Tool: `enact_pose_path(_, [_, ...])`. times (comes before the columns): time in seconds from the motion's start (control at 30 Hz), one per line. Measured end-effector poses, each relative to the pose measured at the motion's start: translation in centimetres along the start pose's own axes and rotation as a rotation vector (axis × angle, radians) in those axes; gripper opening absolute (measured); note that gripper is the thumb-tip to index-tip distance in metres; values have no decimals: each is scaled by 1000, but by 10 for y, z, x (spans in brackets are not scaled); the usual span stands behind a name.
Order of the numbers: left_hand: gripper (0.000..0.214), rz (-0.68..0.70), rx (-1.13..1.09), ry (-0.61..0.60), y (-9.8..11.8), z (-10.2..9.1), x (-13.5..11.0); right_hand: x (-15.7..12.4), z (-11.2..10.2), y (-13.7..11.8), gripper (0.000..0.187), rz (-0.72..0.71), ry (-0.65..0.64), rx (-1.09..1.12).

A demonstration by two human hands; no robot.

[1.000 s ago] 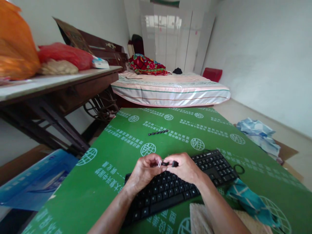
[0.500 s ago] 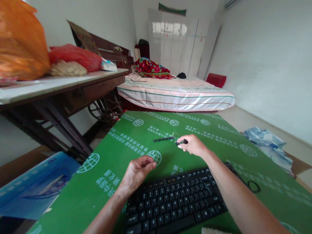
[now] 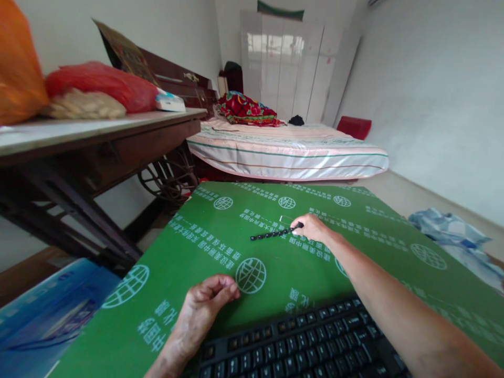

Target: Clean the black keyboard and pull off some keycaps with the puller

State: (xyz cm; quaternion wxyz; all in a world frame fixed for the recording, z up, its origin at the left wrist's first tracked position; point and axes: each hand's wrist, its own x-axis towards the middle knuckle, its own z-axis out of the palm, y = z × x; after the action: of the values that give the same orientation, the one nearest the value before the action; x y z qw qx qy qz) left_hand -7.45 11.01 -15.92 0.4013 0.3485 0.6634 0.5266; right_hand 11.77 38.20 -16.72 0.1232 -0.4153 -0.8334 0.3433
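On the green board [image 3: 212, 231], my right hand [image 3: 313, 228] is closed at the far end of a slanting row of several small black keycaps [image 3: 270, 234]. A wire keycap puller [image 3: 282, 217] sticks out from its fingers, with a dark handle piece in the grip. The fingertips touch the keycap nearest the hand; whether they still grip it is hard to see. My left hand [image 3: 205, 304] rests closed on the board, thumb against curled fingers, with nothing visible in it. Between my forearms lies a black keyboard [image 3: 299, 341], its far row showing bare key sockets.
A marble-topped sewing table [image 3: 149, 121] with red and orange bags stands at left. Beneath it sits a blue box [image 3: 55, 320]. A bed [image 3: 283, 152] with striped sheet is beyond the board. Blue-white cloth [image 3: 449, 228] lies at right.
My right hand has brought its keycap to the end of the row. My left hand stays closed near the keyboard. The view has shifted slightly, with the keyboard lower in the picture.
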Motion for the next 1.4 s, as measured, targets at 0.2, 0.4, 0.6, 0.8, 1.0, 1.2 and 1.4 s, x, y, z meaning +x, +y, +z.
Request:
enact_pose_path(0.2, [21,15,42,0,1,2,-1,5,1,3,16,12,-33,-25])
enact_pose_path(0.4, [20,26,97,1,-1,0,0,8,2,5,19,42,-55,-43])
enact_pose_path(0.6, [22,24,131,4,-2,-1,2,9,2,5,19,47,-76,-43])
enact_pose_path(0.8, [22,28,117,17,-1,0,1,8,1,1,17,31,-81,-39])
enact_pose_path(1.0, [22,23,104,9,-4,-1,1,7,0,0,19,47,-88,-40])
enact_pose_path(1.2, [21,15,98,7,-4,-2,2,5,-3,-3,29,50,-105,-17])
enact_pose_path(1.4, [22,30,103,-5,2,1,-1,0,-6,-5,33,46,-71,33])
